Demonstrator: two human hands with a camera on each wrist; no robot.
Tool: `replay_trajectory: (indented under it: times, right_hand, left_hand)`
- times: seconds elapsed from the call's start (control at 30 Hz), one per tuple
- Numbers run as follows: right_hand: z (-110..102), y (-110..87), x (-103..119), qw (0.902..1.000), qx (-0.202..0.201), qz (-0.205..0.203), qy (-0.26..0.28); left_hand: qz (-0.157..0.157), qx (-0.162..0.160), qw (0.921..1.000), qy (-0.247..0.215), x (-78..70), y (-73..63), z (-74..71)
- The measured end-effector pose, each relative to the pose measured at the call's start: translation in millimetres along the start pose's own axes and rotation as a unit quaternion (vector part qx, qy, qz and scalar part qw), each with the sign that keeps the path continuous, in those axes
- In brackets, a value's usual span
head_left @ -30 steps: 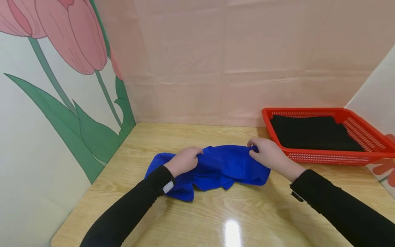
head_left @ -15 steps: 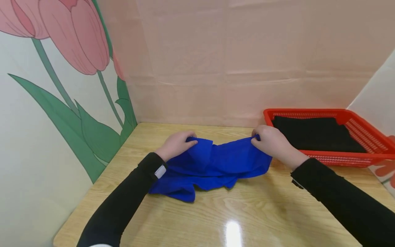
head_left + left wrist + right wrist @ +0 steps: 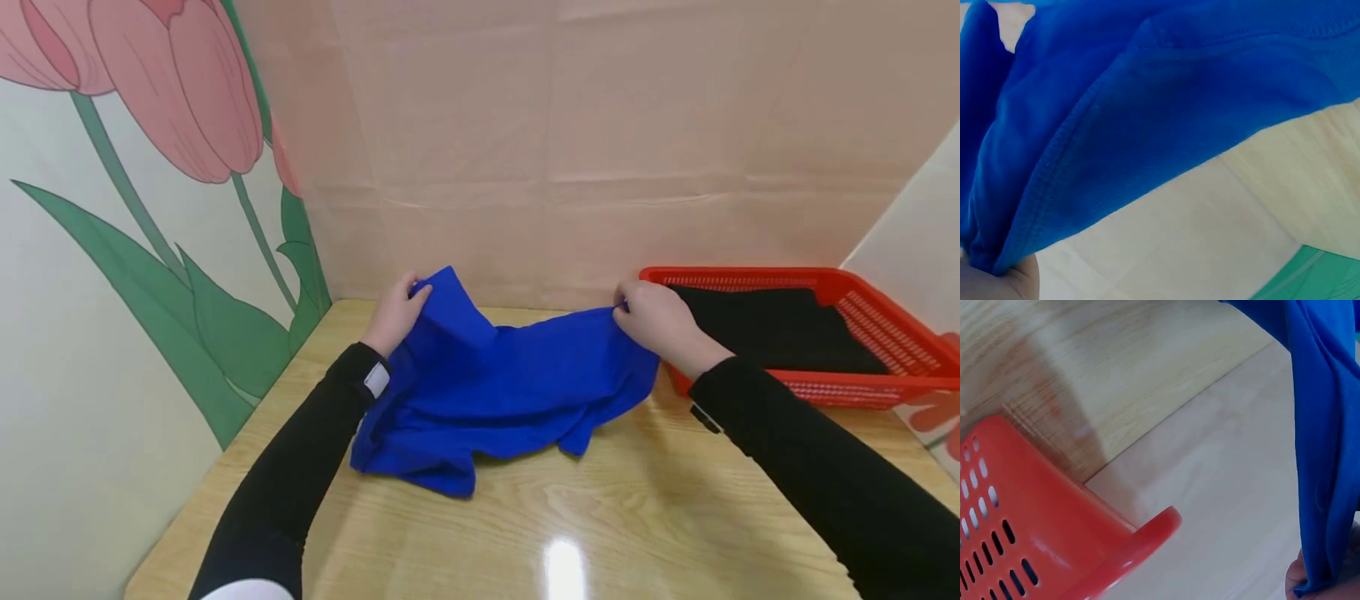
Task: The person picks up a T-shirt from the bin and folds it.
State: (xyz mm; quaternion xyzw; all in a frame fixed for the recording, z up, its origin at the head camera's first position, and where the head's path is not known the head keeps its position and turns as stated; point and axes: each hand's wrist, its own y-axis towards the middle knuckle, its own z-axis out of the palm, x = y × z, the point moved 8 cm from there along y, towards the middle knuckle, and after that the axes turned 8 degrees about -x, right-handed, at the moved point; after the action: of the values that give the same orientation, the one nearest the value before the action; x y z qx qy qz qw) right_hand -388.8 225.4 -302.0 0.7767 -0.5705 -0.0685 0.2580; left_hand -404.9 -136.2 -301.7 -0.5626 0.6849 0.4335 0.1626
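A blue garment [image 3: 510, 375] with stitched seams [image 3: 1079, 119] is stretched between both hands, its lower part lying in folds on the wooden table. Its exact kind is hard to tell. At its upper left, the left hand [image 3: 396, 315] pinches an edge between thumb and fingers, and a corner stands up past the fingertips. The right hand [image 3: 663, 323] pinches the upper right edge, close to the red basket. In the right wrist view a narrow fold of the blue fabric [image 3: 1322, 450] runs down into the right fingers [image 3: 1297, 578].
A red plastic basket [image 3: 825, 385] with slotted sides stands at the right back. Folded black fabric [image 3: 772, 329] lies inside it. Behind the wooden table [image 3: 480, 542] hangs a pinkish sheet [image 3: 600, 167], and a tulip-printed panel [image 3: 150, 250] stands at the left.
The left hand has moved left and up, shifting its grip from the garment's middle to its upper left edge and lifting it. The right hand has risen slightly, still pinching its edge.
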Motion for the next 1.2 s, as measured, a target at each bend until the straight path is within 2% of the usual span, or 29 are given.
replay_trajectory:
  times: [0.2, 0.4, 0.5, 0.63, 0.83, 1.07, 1.2]
  right_hand:
    - [0.3, 6.9, -9.7, 0.9996, 0.013, 0.025, 0.004]
    - [0.6, 16.6, -17.7, 0.9989, 0.014, 0.043, 0.012]
    - [4.7, 20.7, -23.0, 0.9985, 0.018, 0.049, 0.015]
    - [13.7, 26.0, -32.8, 0.9972, 0.03, 0.064, 0.026]
    - [21.7, 32.0, -42.0, 0.9946, 0.045, 0.084, 0.04]
    - [34.5, 40.2, -49.4, 0.9945, 0.065, 0.079, 0.02]
    - [42.9, 45.9, -51.3, 0.9943, 0.076, 0.074, 0.011]
  left_hand:
    - [-0.027, -0.029, 0.9991, 0.013, 23.9, 10.8, -3.1]
    - [-0.073, -0.086, 0.9928, -0.039, 48.4, 24.4, -15.4]
    - [-0.093, -0.104, 0.9888, -0.053, 59.1, 31.0, -19.7]
    - [-0.102, -0.129, 0.9841, -0.067, 66.8, 36.0, -25.4]
    - [-0.11, -0.138, 0.9815, -0.074, 76.4, 39.3, -29.4]
    - [-0.139, -0.152, 0.9768, -0.06, 91.2, 46.7, -29.7]
    - [-0.142, -0.161, 0.9734, -0.079, 105.5, 51.4, -25.9]
